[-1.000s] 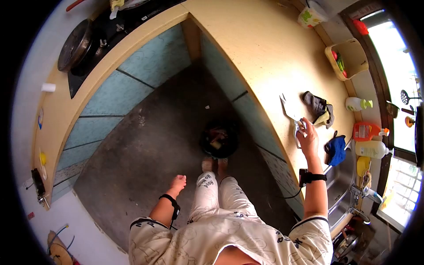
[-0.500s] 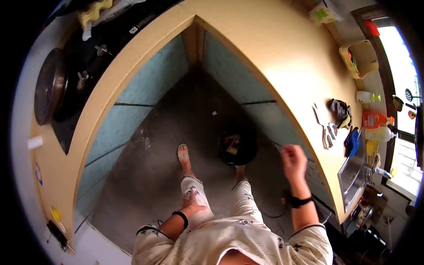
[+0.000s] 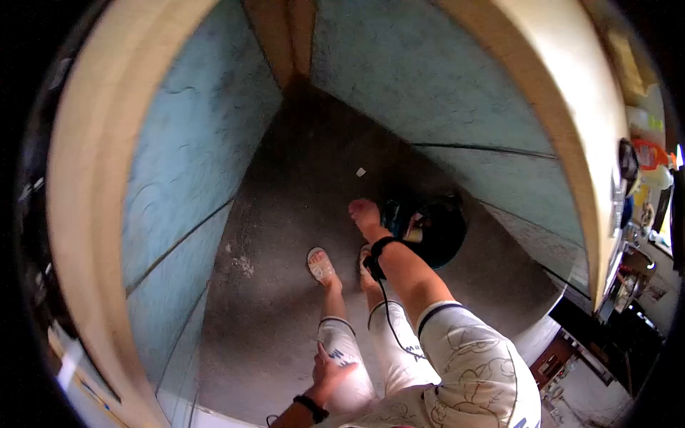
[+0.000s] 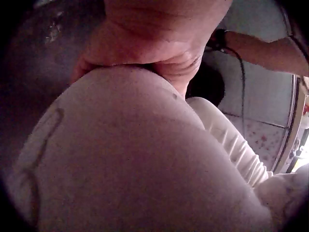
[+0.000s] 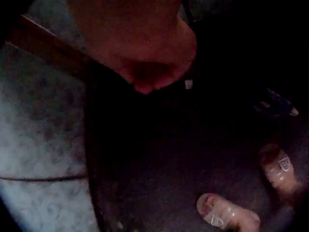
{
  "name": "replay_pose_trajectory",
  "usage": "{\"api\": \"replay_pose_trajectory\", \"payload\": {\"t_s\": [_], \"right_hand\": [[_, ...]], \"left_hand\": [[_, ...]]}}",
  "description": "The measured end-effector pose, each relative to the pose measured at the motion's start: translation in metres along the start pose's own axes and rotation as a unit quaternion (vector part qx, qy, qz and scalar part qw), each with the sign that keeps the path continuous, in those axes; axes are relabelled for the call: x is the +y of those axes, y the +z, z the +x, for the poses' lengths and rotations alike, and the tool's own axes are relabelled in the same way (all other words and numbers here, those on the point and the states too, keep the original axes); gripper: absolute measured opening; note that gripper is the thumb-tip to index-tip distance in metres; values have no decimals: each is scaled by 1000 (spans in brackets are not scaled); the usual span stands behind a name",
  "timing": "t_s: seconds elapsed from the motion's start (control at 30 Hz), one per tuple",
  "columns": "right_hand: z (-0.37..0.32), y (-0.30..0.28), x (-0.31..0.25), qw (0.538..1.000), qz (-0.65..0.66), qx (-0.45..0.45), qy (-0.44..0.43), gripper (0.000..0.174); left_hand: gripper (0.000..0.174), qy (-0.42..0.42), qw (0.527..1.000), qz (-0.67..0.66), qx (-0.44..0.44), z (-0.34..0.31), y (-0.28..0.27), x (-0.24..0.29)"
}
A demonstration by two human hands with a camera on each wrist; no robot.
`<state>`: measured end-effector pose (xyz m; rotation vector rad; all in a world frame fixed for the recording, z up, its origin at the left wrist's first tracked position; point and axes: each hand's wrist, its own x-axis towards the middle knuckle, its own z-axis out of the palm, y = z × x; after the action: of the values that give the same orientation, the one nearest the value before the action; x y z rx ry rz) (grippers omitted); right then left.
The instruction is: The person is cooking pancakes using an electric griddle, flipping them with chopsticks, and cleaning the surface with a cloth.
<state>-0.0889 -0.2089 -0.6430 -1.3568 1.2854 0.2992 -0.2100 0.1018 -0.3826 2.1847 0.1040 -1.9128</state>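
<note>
My right hand (image 3: 365, 216) reaches down low over the floor, left of the black bin (image 3: 451, 232). In the right wrist view its fingers (image 5: 154, 79) hang loosely bent, with nothing seen in them. A small white scrap (image 3: 361, 172) lies on the dark floor beyond this hand, and the same scrap (image 5: 189, 84) shows close by the fingertips in the right wrist view. My left hand (image 3: 330, 371) rests on the left knee, thumb and fingers spread over the pale trouser leg (image 4: 120, 145).
Two sandalled feet (image 3: 322, 267) stand near the bin, which holds some rubbish. Blue-tiled counter walls (image 3: 428, 78) close in on both sides and meet at a corner post. The counter edge (image 3: 564, 93) curves overhead at right, with bottles (image 3: 653, 153) by the window.
The right hand has let go of the scissors on the counter and swung down and left to the floor. The body has bent forward, and the left hand has come onto the left knee.
</note>
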Motion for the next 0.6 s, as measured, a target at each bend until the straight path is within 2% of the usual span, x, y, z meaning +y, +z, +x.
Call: {"api": "replay_pose_trajectory", "payload": {"t_s": [0.03,0.07,0.1,0.13,0.17,0.2,0.27,0.3,0.37,0.47,0.5,0.53,0.57,0.6], "right_hand": [[23,-1,3,956,-283,17,-76,10],[46,-1,10,827,-543,27,-143,11],[70,-2,28,830,-540,26,-137,11],[101,1,57,932,-337,86,-103,13],[129,2,76,981,-116,144,-63,15],[148,1,75,981,-116,143,-59,15],[176,-1,69,912,-385,131,-48,32],[178,3,63,914,-383,128,-43,32],[176,6,53,928,-273,249,-44,25],[186,14,59,925,-296,240,6,30],[195,17,80,925,-291,244,9,30],[212,20,117,859,-472,177,-90,31],[201,19,113,749,-628,101,-184,33],[182,25,110,866,-471,104,-131,33]], "left_hand": [[124,5,1000,-7,-15,1,-11,4],[124,9,1000,-14,-14,4,-18,3],[125,12,1000,-22,-11,2,-22,3],[125,9,1000,-18,-14,2,-28,3],[124,4,1000,-6,-7,3,-32,5],[123,-1,1000,6,1,10,-33,4],[123,-1,1000,-2,13,17,-34,4],[123,0,1000,-5,18,21,-37,4],[123,-1,1000,-9,25,23,-38,2],[122,1,999,-10,30,23,-35,1],[122,3,999,-9,32,23,-33,1],[122,5,999,-8,32,23,-30,1],[122,8,999,-8,33,22,-25,1],[122,12,999,-8,35,20,-21,2]]}}
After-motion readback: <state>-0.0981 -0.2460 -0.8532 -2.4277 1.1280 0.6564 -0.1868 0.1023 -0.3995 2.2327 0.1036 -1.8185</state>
